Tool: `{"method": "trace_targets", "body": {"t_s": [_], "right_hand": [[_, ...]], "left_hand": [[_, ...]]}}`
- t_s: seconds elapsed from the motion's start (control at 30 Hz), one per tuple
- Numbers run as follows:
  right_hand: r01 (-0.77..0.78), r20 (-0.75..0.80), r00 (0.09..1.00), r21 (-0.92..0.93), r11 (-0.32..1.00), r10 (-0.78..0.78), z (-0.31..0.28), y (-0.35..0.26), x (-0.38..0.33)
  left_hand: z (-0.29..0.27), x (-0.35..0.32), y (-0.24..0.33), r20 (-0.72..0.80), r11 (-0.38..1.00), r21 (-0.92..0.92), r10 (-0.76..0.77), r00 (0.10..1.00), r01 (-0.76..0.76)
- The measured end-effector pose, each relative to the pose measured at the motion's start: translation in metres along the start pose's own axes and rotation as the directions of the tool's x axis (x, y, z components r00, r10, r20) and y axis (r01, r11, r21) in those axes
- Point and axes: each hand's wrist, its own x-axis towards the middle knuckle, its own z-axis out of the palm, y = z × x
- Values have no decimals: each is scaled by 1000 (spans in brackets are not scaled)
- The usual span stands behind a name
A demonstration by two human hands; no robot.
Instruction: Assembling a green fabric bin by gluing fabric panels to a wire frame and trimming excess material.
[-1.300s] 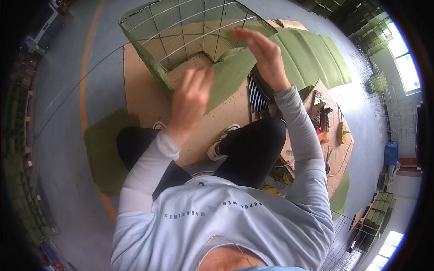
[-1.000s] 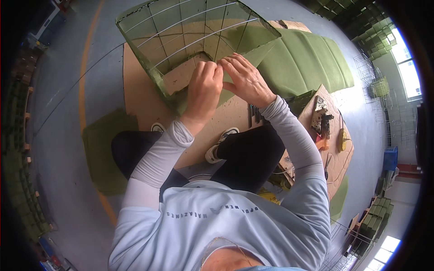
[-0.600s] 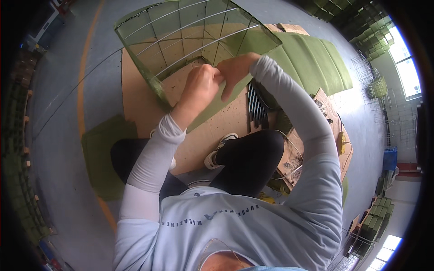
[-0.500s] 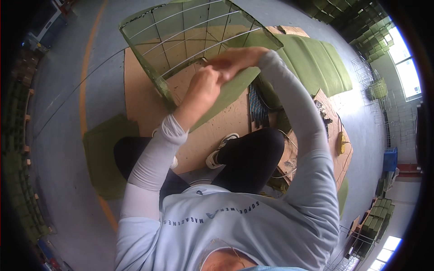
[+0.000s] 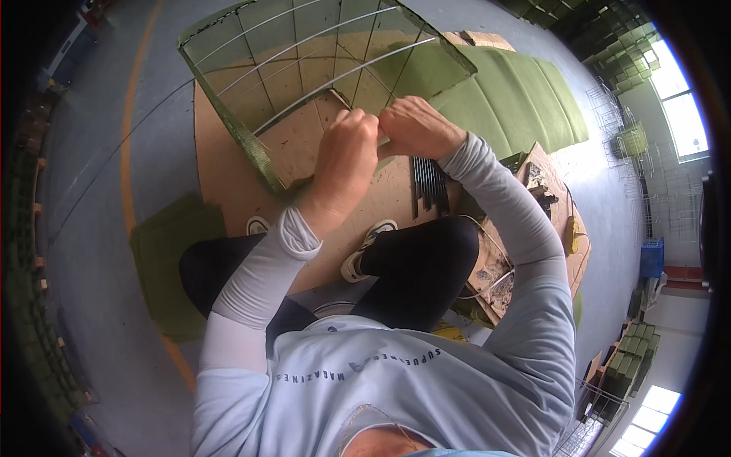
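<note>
Clock: I take 12 as straight ahead of the person, with the hub between the knees.
Frame (image 5: 381,61): one, at 12 o'clock, just beyond the hands; at least three pale wires cross it.
Cover (image 5: 263,161): green, at 12, along the frame's sides; I'd judge it mostly on.
Left to do: the near edge, under both hands, looks unfinished to me; how much remains there is hidden.
Left hand (image 5: 343,156): at 12, over that near edge; fingers curled in, tips hidden, so I cannot tell if they are clamped on anything.
Right hand (image 5: 422,129): at 1, meeting the left; fingers bent, and I cannot tell whether they pinch cover or thread.
Cardboard (image 5: 324,266): one big sheet, under the frame.
Rods (image 5: 430,186): at 2, dark, more than five, too bunched for a sure count.
Ribbed panel (image 5: 518,99): one on show, at 2, beyond the rods.
Green sheets (image 5: 171,263): at 9, lying flat; number unclear.
Board (image 5: 486,259): one, at 3, smeared black.
Yellow tool (image 5: 571,236): one, at 3.
Shoes (image 5: 369,251): two, between the legs.
Crate (image 5: 652,259): one, blue, far off at 3.
</note>
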Motion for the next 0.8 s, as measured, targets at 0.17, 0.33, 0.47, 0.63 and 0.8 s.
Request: {"method": "trace_targets", "body": {"t_s": [0.17, 0.33, 0.47, 0.63, 0.8], "right_hand": [[73, 69, 990, 513, 855, -126, -17, 24, 11], [91, -38, 996, 368, 925, -83, -26, 25, -13], [184, -129, 977, 100, 978, -170, -13, 28, -14], [142, 44, 987, 162, 977, -151, -32, 21, -6], [242, -147, 963, 98, 965, -227, -17, 15, -6]], "left_hand": [[-2, 7, -8, 67, 997, -71, -10, 998, 15], [2, 4, -15, 12, 995, -89, 50, 999, -49], [3, 0, -11, 21, 993, -113, 36, 999, -33], [-11, 0, -8, 29, 986, -159, 49, 998, -44], [0, 3, -15, 33, 996, -87, 26, 999, -23]]}}
